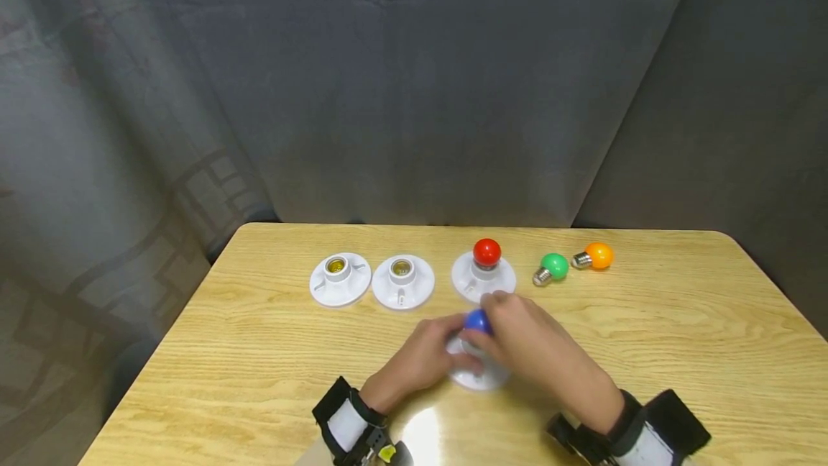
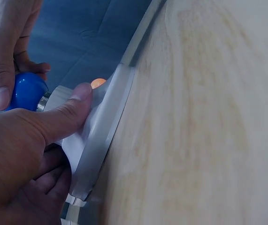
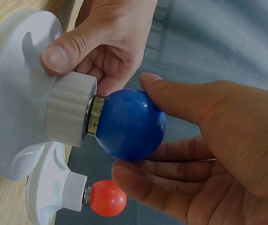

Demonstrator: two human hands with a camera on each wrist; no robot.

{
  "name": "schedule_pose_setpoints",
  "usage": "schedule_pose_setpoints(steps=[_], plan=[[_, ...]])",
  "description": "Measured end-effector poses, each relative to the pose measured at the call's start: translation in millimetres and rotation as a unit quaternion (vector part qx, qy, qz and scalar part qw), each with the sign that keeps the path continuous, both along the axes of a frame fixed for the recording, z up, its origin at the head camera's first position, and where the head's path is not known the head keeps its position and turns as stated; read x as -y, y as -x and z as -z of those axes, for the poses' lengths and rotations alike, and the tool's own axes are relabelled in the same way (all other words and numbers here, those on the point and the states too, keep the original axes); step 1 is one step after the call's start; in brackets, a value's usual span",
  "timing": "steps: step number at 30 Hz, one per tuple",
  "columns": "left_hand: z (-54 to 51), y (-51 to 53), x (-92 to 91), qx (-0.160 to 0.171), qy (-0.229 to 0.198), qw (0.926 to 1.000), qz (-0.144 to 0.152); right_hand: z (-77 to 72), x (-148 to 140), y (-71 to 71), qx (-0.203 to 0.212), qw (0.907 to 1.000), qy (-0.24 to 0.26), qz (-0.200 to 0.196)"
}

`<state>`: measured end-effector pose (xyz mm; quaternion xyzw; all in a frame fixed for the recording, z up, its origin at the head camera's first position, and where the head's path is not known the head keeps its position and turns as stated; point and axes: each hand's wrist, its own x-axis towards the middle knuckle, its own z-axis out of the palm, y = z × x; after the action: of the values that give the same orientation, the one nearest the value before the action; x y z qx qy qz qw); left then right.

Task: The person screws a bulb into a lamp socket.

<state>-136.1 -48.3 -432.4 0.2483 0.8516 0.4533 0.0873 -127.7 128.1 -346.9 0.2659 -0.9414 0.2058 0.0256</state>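
Note:
A blue bulb (image 1: 477, 321) stands in a white round socket base (image 1: 475, 374) near the front of the table. My right hand (image 1: 527, 336) holds the blue bulb (image 3: 131, 125) between thumb and fingers; part of its metal cap shows above the socket collar (image 3: 71, 108). On the same base, my left hand (image 1: 423, 354) grips the collar and side, its thumb lying on top in the left wrist view, where the base (image 2: 98, 136) is seen edge-on.
Behind stands another white base (image 1: 467, 280) with a red bulb (image 1: 487, 253). To its left lie two bulbless sockets (image 1: 339, 290) (image 1: 402, 292). A green bulb (image 1: 555, 265) and an orange bulb (image 1: 600, 255) lie at the back right. A grey curtain (image 1: 414, 92) hangs behind the table.

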Motion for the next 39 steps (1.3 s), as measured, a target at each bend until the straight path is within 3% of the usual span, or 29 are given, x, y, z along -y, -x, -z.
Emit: schedule_pose_setpoints(steps=[14, 19, 28, 39], plan=[[0.4, 1.4, 1.3, -0.009, 0.006, 0.9999, -0.004, -0.3, -2.8, 2.4, 0.006, 0.9999, -0.004, -0.01], [1.0, 2.8, 3.0, -0.013, 0.017, 0.9996, -0.018, 0.4, -4.9, 4.3, -0.03, 0.9989, -0.025, -0.025], [1.7, 5.7, 6.4, 0.01, 0.014, 0.9994, -0.03, -1.9, -12.6, 9.4, -0.101, 0.9931, -0.052, -0.029], [0.1, 6.7, 8.2, 0.014, 0.017, 0.999, -0.038, -3.9, -17.8, 12.4, -0.107, 0.993, -0.045, -0.025]])
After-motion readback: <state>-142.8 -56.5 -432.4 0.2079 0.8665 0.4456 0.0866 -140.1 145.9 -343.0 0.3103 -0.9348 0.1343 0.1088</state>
